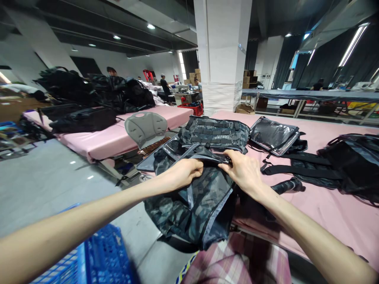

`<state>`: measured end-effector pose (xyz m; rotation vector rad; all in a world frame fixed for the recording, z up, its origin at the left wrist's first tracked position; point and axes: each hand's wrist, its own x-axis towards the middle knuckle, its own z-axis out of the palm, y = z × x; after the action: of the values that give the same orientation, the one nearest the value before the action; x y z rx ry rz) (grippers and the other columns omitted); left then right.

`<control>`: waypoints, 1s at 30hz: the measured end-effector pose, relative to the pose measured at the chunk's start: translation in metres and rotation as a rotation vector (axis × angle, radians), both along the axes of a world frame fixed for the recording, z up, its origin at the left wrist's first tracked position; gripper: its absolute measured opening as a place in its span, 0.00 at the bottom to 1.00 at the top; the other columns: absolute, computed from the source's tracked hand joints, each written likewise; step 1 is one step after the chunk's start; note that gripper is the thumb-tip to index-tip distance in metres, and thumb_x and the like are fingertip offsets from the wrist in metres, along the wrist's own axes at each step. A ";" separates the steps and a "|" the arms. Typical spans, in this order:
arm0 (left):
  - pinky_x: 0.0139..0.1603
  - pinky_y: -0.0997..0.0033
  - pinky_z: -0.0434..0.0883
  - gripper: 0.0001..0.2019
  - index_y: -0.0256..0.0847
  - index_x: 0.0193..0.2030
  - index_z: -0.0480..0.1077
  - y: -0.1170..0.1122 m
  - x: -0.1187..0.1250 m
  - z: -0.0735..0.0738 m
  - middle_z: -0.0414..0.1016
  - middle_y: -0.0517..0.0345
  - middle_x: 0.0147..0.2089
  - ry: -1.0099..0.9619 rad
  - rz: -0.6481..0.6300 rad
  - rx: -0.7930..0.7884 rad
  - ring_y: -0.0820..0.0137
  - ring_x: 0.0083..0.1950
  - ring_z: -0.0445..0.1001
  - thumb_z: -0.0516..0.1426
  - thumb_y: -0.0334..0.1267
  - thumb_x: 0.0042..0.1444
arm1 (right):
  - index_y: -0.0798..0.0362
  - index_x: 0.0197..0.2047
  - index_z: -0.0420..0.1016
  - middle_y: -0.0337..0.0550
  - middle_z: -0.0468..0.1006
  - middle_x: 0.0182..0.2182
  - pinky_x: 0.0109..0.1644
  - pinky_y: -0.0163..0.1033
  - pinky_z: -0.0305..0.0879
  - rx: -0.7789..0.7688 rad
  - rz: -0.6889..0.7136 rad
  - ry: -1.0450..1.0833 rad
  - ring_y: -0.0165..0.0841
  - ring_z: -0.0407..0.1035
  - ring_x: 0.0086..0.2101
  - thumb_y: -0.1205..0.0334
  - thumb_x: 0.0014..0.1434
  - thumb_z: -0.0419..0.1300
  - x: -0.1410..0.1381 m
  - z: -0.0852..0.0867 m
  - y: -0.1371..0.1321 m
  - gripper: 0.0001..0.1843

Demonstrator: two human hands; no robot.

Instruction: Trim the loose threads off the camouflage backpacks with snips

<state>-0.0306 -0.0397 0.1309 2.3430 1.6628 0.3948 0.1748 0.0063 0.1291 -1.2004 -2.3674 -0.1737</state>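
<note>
A dark camouflage backpack (204,197) hangs over the near edge of the pink-covered table (319,221), its upper panel with rows of webbing (214,132) lying on the table. My left hand (189,172) is closed on the grey-edged fabric of the backpack's opening, fingers curled under. With thumb and fingers pinched, my right hand (241,169) grips the same edge farther right, where a small dark shiny part shows. Between the hands the edge is stretched. The inside of the bag is mostly hidden.
To the right lie a clear-fronted black pouch (275,134), a rolled dark piece (286,186) and another black backpack (352,165). A blue plastic crate (103,256) stands at lower left. A grey chair (146,128) and a bag-laden table (118,138) are behind; people work farther back.
</note>
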 end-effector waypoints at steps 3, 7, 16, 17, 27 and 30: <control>0.31 0.76 0.58 0.06 0.38 0.24 0.61 0.004 -0.002 -0.002 0.62 0.62 0.24 -0.011 -0.028 0.014 0.73 0.28 0.62 0.47 0.32 0.51 | 0.55 0.52 0.65 0.48 0.75 0.38 0.33 0.38 0.53 0.234 0.056 -0.007 0.36 0.68 0.35 0.52 0.60 0.53 0.004 -0.004 -0.013 0.21; 0.30 0.76 0.57 0.06 0.39 0.24 0.61 0.011 -0.003 0.002 0.62 0.63 0.24 -0.010 -0.040 -0.001 0.73 0.27 0.61 0.48 0.32 0.50 | 0.54 0.38 0.71 0.43 0.73 0.29 0.32 0.40 0.47 0.474 0.227 -0.129 0.32 0.62 0.29 0.65 0.64 0.46 0.000 -0.011 -0.020 0.12; 0.30 0.78 0.56 0.04 0.38 0.24 0.61 0.011 -0.012 0.008 0.61 0.65 0.24 -0.032 -0.058 -0.107 0.74 0.27 0.59 0.49 0.33 0.48 | 0.55 0.32 0.72 0.44 0.72 0.32 0.31 0.41 0.45 0.699 0.321 -0.215 0.32 0.58 0.30 0.72 0.63 0.45 -0.019 -0.009 0.001 0.16; 0.30 0.78 0.56 0.04 0.38 0.25 0.61 0.011 -0.013 0.008 0.61 0.65 0.24 -0.039 -0.054 -0.110 0.75 0.27 0.59 0.49 0.33 0.48 | 0.55 0.32 0.72 0.44 0.72 0.32 0.31 0.41 0.46 0.702 0.329 -0.221 0.32 0.58 0.30 0.72 0.63 0.45 -0.021 -0.009 0.002 0.16; 0.32 0.78 0.59 0.04 0.38 0.26 0.66 0.011 -0.014 0.014 0.67 0.64 0.25 -0.058 -0.044 -0.120 0.74 0.29 0.65 0.51 0.32 0.49 | 0.57 0.31 0.71 0.44 0.69 0.32 0.29 0.41 0.45 0.769 0.438 -0.278 0.33 0.57 0.29 0.73 0.60 0.48 -0.037 -0.009 0.004 0.12; 0.33 0.78 0.60 0.05 0.38 0.26 0.66 0.010 -0.016 0.013 0.69 0.63 0.26 -0.070 -0.043 -0.118 0.73 0.31 0.67 0.51 0.32 0.49 | 0.58 0.32 0.71 0.45 0.69 0.33 0.30 0.41 0.46 0.768 0.461 -0.299 0.33 0.57 0.30 0.73 0.61 0.47 -0.042 -0.011 0.005 0.12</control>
<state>-0.0465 -0.0299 0.1436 2.2490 1.5578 0.3569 0.1329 0.0108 0.1184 -0.2733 -2.3728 -1.0441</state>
